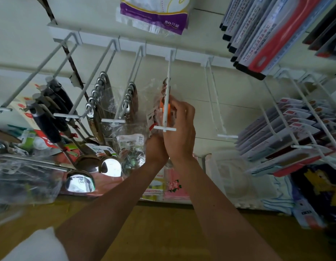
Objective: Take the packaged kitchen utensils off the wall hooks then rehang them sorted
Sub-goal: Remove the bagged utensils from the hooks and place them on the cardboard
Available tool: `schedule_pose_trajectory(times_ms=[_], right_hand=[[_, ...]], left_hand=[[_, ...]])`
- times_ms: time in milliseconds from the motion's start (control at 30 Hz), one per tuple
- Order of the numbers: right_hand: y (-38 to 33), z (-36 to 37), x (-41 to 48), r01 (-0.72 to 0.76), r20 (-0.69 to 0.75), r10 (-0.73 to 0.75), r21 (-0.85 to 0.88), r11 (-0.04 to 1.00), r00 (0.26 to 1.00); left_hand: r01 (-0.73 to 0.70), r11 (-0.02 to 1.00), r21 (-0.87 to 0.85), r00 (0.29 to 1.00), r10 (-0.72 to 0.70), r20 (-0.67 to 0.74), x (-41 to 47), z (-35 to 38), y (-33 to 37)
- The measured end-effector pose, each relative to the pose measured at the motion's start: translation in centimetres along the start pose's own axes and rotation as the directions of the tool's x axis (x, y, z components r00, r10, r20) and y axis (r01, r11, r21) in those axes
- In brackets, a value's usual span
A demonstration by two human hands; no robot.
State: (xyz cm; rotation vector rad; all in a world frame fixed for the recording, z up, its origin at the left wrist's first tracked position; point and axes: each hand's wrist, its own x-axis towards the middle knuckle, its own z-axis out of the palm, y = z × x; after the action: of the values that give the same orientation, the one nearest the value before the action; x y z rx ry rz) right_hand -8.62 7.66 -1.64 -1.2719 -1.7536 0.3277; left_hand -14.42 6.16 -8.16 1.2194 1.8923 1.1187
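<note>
A white wire hook (166, 102) juts from the wall rail at the middle. On it hangs an orange utensil in a clear plastic pack (158, 102) with a white label card. My right hand (180, 129) grips the pack from the right side, fingers curled at the hook. My left hand (155, 147) holds the lower part of the pack just below, pressed against my right wrist. Steel ladles (95, 117) in plastic sleeves hang on the two hooks to the left. The utensil's shape is mostly hidden behind the hook and my fingers.
Black-handled tools (48, 113) hang on the far-left hook. A bare hook (216, 110) stands right of my hands. Carded goods (287, 129) fill the hooks at right, cutting boards (267, 34) hang above, a purple-and-white bag (155, 16) at top. A yellow-brown floor (163, 232) lies below.
</note>
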Motion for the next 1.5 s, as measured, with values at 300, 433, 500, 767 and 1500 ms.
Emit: schedule_pose_trajectory(times_ms=[300, 433, 500, 767, 1500], right_hand=[[0.3, -0.7, -1.7, 0.008, 0.029, -0.007, -0.049, 0.999, 1.0], [0.0, -1.3, -2.7, -0.005, 0.046, 0.004, 0.005, 1.0, 0.999], [-0.3, -1.7, -3.3, -0.005, 0.035, 0.005, 0.024, 1.0, 0.999], [-2.0, -3.2, -5.6, -0.007, 0.032, 0.006, 0.046, 0.999, 0.999], [-13.1, 4.3, -12.1, 0.258, 0.122, -0.273, 0.127, 0.958, 0.954]], left_hand=[[-0.077, 0.994, 0.072, 0.996, 0.073, 0.058, -2.0, -2.2, -0.3], [-0.091, 0.99, 0.109, 0.991, 0.079, 0.105, -2.9, -2.6, -0.6], [-0.119, 0.987, 0.113, 0.988, 0.106, 0.115, -3.8, -2.9, -0.6], [-0.152, 0.986, 0.063, 0.986, 0.147, 0.075, -6.9, -4.0, -0.1], [0.048, 0.999, -0.005, 0.996, -0.049, -0.071, -12.7, -17.6, -7.3]])
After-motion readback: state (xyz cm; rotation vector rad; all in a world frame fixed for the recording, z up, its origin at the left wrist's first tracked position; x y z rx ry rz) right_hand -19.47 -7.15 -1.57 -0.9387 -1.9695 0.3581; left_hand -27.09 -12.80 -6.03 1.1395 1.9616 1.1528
